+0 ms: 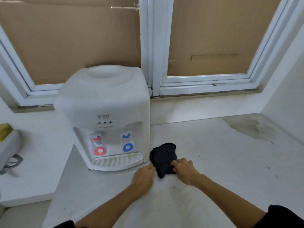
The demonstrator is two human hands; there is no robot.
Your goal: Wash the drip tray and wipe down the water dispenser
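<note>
A white tabletop water dispenser [105,102] stands on the pale counter [213,162], with a red tap on the left and a blue tap on the right. Its white slotted drip tray [116,161] sits in place at the base. A dark cloth [164,156] lies folded on the counter just right of the dispenser. My right hand [184,170] pinches the cloth's near right edge with curled fingers. My left hand [143,176] touches the cloth's near left corner; its fingertips are hidden, so its grip is unclear.
Behind the dispenser are white window frames [151,63] backed with brown cardboard. A grey appliance [8,148] with a cord and something yellow sits at the far left. A dark stain [250,127] marks the counter at the back right.
</note>
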